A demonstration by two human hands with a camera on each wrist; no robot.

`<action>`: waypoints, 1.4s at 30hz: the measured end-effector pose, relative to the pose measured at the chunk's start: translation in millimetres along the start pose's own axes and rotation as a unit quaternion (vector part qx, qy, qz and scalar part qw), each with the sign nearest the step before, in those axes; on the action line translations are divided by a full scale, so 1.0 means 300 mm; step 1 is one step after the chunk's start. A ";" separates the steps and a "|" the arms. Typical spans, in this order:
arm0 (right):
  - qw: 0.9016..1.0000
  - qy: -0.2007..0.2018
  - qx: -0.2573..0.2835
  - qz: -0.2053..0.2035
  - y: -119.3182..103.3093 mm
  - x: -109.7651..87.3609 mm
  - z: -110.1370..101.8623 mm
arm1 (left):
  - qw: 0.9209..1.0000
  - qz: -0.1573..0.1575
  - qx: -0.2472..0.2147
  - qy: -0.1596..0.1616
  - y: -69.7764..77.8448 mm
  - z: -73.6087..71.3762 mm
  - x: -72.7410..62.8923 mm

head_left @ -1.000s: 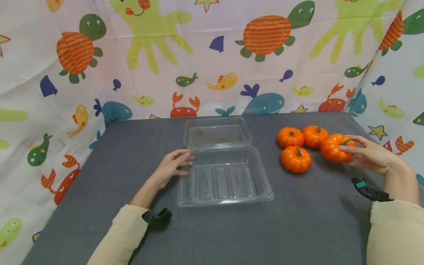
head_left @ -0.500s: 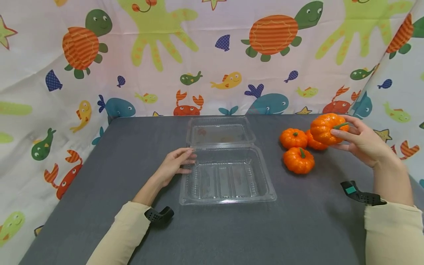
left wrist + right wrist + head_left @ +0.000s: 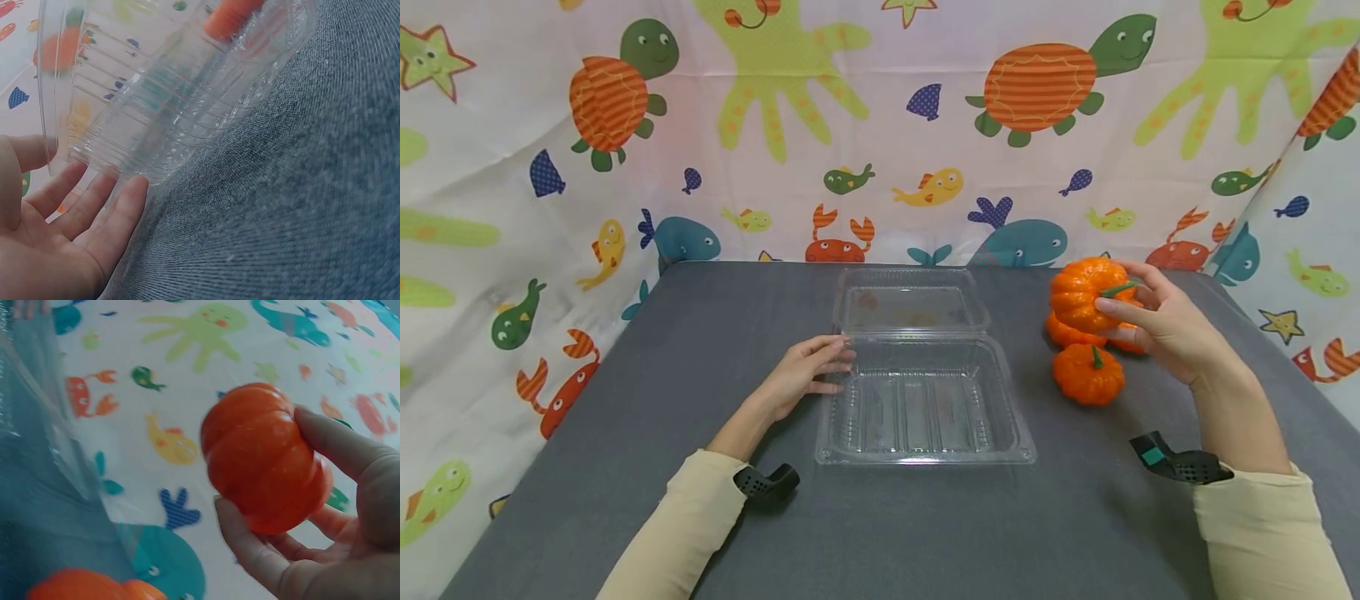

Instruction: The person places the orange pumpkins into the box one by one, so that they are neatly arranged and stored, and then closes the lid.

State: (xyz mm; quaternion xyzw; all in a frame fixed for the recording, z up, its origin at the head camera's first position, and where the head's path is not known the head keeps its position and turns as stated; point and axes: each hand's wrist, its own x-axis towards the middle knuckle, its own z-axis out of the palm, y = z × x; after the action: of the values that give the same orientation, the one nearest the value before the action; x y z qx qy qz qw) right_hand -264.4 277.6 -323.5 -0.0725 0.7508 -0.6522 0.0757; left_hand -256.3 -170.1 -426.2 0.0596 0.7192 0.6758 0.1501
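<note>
My right hand (image 3: 1172, 325) grips a small orange pumpkin (image 3: 1084, 293) with a green stem, thumb and fingers spread around its sides. The right wrist view shows this pumpkin (image 3: 265, 459) held up in front of the patterned cloth. Behind and below it, two more pumpkins are partly hidden; another pumpkin (image 3: 1088, 375) sits in front of them on the table. My left hand (image 3: 801, 375) holds the left side of a clear plastic clamshell container (image 3: 925, 458), thumb at the rim and fingers against the outer wall. The container's hinged lid (image 3: 912, 300) lies folded back, away from me.
The grey table (image 3: 925, 533) runs back to a white cloth (image 3: 760, 192) printed with sea animals, which also rises at the left and right sides. Black straps sit on both wrists.
My right hand has lifted the pumpkin off the table and carried it left, over the other pumpkins. My left hand stays at the container's side. The head view has shifted slightly.
</note>
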 end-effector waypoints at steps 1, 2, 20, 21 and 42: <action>1.000 0.000 -0.001 0.001 0.000 0.009 0.018 | 1.000 -0.002 -0.001 0.000 0.000 -0.002 -0.001; 1.000 -0.004 0.003 0.000 0.001 0.018 0.034 | 1.000 -0.003 0.000 -0.002 -0.002 -0.003 -0.001; 0.991 -0.053 -0.099 -0.070 -0.015 0.148 0.280 | 1.000 0.008 0.006 -0.007 0.008 -0.004 0.004; 0.990 -0.058 -0.104 -0.079 -0.015 0.154 0.289 | 1.000 0.007 0.005 -0.005 0.009 -0.004 0.004; 0.974 -0.147 -0.129 -0.112 -0.054 0.231 0.459 | 1.000 0.008 0.000 0.004 0.000 0.008 0.001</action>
State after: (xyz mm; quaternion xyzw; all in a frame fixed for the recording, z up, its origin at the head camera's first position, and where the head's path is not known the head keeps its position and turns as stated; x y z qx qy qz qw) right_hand -303.3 127.5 -327.7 -0.2603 0.7965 -0.5362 0.1016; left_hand -255.9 -167.7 -426.2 0.0624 0.7191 0.6774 0.1422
